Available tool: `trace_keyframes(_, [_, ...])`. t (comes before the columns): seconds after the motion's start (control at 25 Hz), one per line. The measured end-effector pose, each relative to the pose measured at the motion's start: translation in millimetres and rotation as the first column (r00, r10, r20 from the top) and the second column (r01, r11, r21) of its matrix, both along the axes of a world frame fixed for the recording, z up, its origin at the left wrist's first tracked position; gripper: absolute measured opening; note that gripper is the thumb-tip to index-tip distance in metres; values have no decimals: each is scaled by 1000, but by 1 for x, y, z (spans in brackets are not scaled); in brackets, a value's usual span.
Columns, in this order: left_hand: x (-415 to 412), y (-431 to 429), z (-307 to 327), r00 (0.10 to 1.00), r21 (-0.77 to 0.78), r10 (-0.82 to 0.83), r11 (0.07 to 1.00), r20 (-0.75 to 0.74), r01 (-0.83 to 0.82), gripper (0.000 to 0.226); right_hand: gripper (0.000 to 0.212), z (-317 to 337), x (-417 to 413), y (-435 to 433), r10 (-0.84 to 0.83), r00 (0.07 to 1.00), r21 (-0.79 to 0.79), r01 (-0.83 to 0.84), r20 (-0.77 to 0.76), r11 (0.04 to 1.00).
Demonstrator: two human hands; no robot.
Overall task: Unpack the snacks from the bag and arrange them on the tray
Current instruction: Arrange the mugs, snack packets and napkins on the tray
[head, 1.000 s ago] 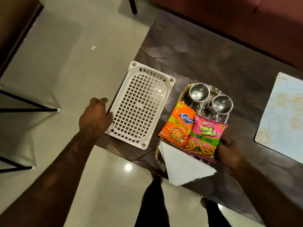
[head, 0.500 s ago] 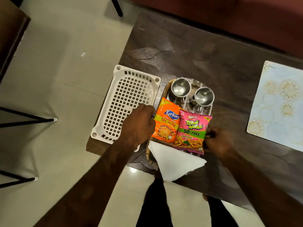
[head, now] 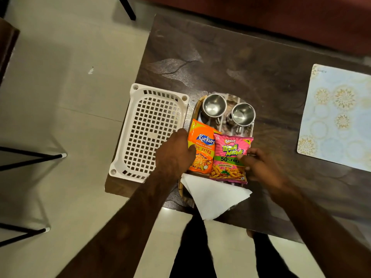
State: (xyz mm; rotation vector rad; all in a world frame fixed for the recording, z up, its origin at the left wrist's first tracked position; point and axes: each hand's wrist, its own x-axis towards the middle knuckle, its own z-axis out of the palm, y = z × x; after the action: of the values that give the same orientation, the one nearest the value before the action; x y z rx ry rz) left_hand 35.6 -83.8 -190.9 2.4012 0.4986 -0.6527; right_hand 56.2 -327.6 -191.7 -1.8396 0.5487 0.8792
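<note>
2 hands rest on 2 snack packets on the tray, left hand flat against the orange packet, right hand pinching the pink packet; a nudge could topple the steel cups just beyond.

You have two snack packets on one tray: an orange packet and a pink packet, mid-frame. Two steel cups sit above them. One white napkin lies below, one white plastic basket at left, one placemat at right.
</note>
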Motion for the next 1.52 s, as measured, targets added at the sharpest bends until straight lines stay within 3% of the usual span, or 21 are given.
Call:
trace_keyframes(0.16, [7, -1, -5, 997, -105, 59, 992, -48, -64, 29, 17, 2, 5, 14, 65, 997, -63, -62, 47, 996])
trace_keyframes(0.36, [1, 48, 18, 967, -346, 247, 903, -64, -254, 24, 20, 15, 4, 24, 14, 997, 188, -1, -70, 982])
trace_keyframes(0.44, [-6, 85, 32, 946, -377, 318, 869, -69, -320, 22, 24, 20, 3, 41, 23, 997, 203, -7, -74, 979])
trace_keyframes(0.52, [-14, 118, 41, 925, -347, 376, 861, -56, -371, 23, 27, 22, 6, 69, 41, 998, 184, -30, -56, 982])
trace_keyframes(0.68, [-15, 155, 33, 918, -267, 397, 882, -26, -389, 27, 7, 22, 23, 135, 8, 1000, 240, -11, 15, 971])
trace_keyframes(0.96, [15, 158, 5, 916, -230, 400, 892, 3, -389, 35, 14, 8, 46, 172, 16, 999, 192, -21, 32, 981])
trace_keyframes(1.04, [16, 158, 4, 916, -126, 399, 912, 48, -390, 45, 21, 5, 39, 157, 41, 996, 163, -53, 77, 985])
trace_keyframes(1.12, [4, 150, 10, 924, 38, 350, 932, 154, -360, 44, 28, 0, 24, 129, 155, 981, 8, -157, 117, 988])
trace_keyframes(1.2, [-19, 127, 16, 921, 11, 312, 946, 234, -323, 29, 28, -4, 5, 96, 373, 927, -114, -366, 42, 924])
trace_keyframes(1.28, [-46, 93, 21, 953, -209, 276, 946, 120, -248, 20, 36, -5, -14, 69, 704, 709, -243, -692, -45, 680])
trace_keyframes(1.36, [-69, 59, 19, 994, -395, 86, 912, -73, -108, 18, 50, -3, -31, 55, 879, 470, -350, -838, -76, 418])
trace_keyframes(1.44, [-90, 30, 12, 979, -471, -105, 882, -177, 9, 20, 55, -1, -42, 52, 915, 399, -393, -853, -68, 343])
trace_keyframes(1.52, [-103, 8, 5, 968, -473, -143, 881, -208, 29, 23, 51, -2, -48, 56, 927, 369, -402, -861, -70, 313])
